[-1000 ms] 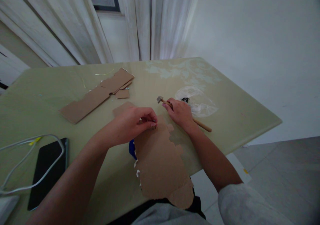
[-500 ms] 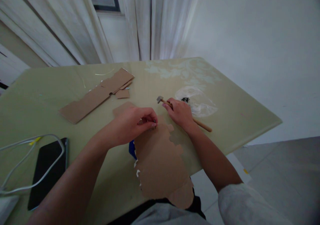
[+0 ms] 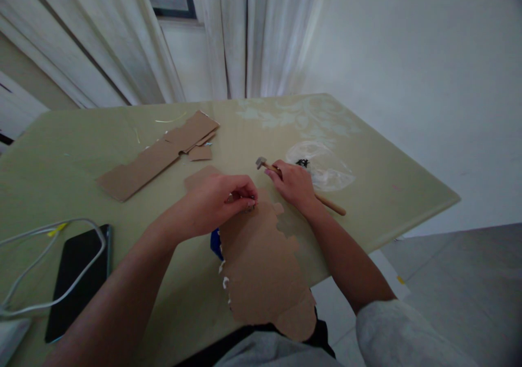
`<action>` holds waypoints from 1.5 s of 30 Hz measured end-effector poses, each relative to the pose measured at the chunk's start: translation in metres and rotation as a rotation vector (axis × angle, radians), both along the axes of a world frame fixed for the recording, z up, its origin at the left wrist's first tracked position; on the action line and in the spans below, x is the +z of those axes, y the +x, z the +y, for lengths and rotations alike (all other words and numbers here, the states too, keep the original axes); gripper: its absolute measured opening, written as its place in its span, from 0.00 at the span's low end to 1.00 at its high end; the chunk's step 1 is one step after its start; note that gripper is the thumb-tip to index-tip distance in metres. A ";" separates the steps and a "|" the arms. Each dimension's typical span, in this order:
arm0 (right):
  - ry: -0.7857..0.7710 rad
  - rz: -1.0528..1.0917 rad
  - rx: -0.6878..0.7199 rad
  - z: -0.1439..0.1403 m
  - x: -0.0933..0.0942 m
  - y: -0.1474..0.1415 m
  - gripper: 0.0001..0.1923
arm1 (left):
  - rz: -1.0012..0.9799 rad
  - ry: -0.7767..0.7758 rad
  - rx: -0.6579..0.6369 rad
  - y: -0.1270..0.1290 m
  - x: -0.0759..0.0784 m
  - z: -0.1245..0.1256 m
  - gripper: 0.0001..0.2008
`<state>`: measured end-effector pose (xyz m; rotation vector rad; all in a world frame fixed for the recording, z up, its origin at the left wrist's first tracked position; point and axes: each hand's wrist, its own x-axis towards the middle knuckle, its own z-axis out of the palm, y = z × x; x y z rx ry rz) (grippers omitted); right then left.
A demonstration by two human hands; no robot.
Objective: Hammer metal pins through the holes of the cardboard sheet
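My left hand [image 3: 222,201] is closed in a pinch over the far end of a cut cardboard piece [image 3: 265,269]. A tiny dark thing, which looks like a small nail [image 3: 253,206], shows at its fingertips; most of it is hidden. The cardboard has scalloped edges, with white bits along its left side, and overhangs the table's near edge. Just right of it, my right hand [image 3: 294,185] is wrapped around the wooden handle of a hammer [image 3: 332,205]. The grey metal head points to the far left. Something blue [image 3: 216,244] peeks out under the cardboard's left edge.
A clear plastic bag [image 3: 332,174] with small black pieces [image 3: 302,163] lies beyond my right hand. Cardboard scraps [image 3: 150,166] lie at the far left. A black tablet or phone [image 3: 79,280] and a white cable [image 3: 98,236] are at the near left of the table [image 3: 391,193].
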<state>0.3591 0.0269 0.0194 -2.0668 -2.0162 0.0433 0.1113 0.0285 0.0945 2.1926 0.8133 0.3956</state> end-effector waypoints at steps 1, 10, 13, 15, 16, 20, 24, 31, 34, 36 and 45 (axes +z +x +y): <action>0.003 0.000 0.001 0.000 0.000 0.000 0.19 | -0.001 0.000 -0.001 0.000 0.000 0.000 0.04; -0.020 0.009 -0.007 0.000 0.001 -0.001 0.20 | 0.006 0.000 0.005 0.001 0.000 -0.001 0.05; -0.025 0.008 -0.009 0.000 0.001 -0.001 0.20 | 0.013 0.012 0.004 0.001 0.000 -0.001 0.05; -0.021 0.000 -0.009 -0.001 0.001 -0.001 0.20 | 0.013 0.020 0.005 0.001 0.000 -0.001 0.05; -0.017 -0.004 -0.007 -0.001 0.001 0.000 0.20 | 0.014 0.021 0.004 0.001 0.000 -0.001 0.05; -0.015 -0.007 0.001 0.000 0.001 0.000 0.20 | 0.022 0.018 0.004 0.001 0.001 -0.001 0.05; -0.028 -0.002 -0.003 0.000 0.001 0.000 0.20 | 0.028 0.035 -0.004 0.001 0.000 -0.001 0.05; -0.022 0.012 0.001 0.000 0.000 0.000 0.20 | 0.019 0.043 -0.013 0.001 0.000 -0.002 0.05; -0.022 0.007 0.001 0.000 0.000 0.000 0.20 | 0.023 0.045 -0.016 0.001 0.001 -0.002 0.05; -0.022 0.006 0.005 0.000 0.000 0.000 0.20 | 0.023 0.051 -0.020 0.001 0.002 -0.002 0.05; -0.037 -0.006 0.002 0.001 0.002 0.000 0.20 | 0.031 0.073 -0.034 0.000 0.000 -0.002 0.05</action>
